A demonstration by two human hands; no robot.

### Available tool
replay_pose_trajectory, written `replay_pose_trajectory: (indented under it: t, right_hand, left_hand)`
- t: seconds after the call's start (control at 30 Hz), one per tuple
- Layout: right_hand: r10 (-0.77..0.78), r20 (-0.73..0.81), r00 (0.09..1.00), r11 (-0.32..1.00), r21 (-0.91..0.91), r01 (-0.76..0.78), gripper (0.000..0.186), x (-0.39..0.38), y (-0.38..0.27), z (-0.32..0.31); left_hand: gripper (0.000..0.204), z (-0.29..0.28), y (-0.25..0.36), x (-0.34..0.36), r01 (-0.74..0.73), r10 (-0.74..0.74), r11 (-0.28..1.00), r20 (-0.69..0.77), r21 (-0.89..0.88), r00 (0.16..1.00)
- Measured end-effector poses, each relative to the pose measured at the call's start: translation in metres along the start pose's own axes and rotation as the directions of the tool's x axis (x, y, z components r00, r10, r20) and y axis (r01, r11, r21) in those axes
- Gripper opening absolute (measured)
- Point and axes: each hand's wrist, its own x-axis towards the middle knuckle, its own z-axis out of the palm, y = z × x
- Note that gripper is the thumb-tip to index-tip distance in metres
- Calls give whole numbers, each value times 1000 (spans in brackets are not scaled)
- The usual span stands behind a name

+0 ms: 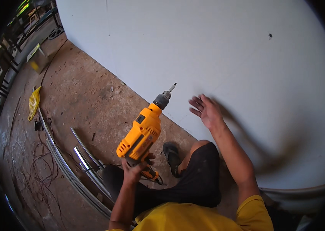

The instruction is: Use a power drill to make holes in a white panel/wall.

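Observation:
A yellow and black power drill (142, 133) is gripped in my left hand (133, 171), whose fingers wrap round its rear end. The drill tilts up toward the white panel, and a driver bit (173, 87) sticks out of its black chuck (163, 99). Whether the bit touches the panel I cannot tell. My right hand (208, 111) has its fingers stretched out, holds nothing, and is close in front of the white panel (216, 46). Its shadow falls on the panel to the right.
Long shiny metal tubes (67, 171) lie on the brown floor at my left. Thin cables (41, 161) tangle beside them, near a yellow plastic bag (34, 103). A box (37, 57) stands farther off. The panel has a small dark hole (270, 35) at upper right.

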Motion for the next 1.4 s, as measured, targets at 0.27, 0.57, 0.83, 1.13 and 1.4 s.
replay_pose_trajectory:
  t: [0.27,0.57,0.83,1.13,1.4]
  right_hand:
    - [-2,5,1000,903,429,-1,16,1,42,14]
    - [-46,-28,999,855,515,54,16,4,45,-21]
    - [28,-96,995,902,432,16,21,22,52,-49]
    - [69,-143,987,959,281,-27,20,34,58,-48]
    - [-8,-154,988,955,293,54,21,34,54,-54]
  left_hand:
    - [35,21,-31,-37,-76,84,951,-13,301,996]
    - [63,15,-63,-42,-136,104,846,90,515,990]
    - [85,31,-82,-23,-169,95,749,149,640,984]
    - [85,21,-109,-13,-84,54,724,66,684,996]
    - [87,30,-104,-5,-91,56,713,74,695,996]
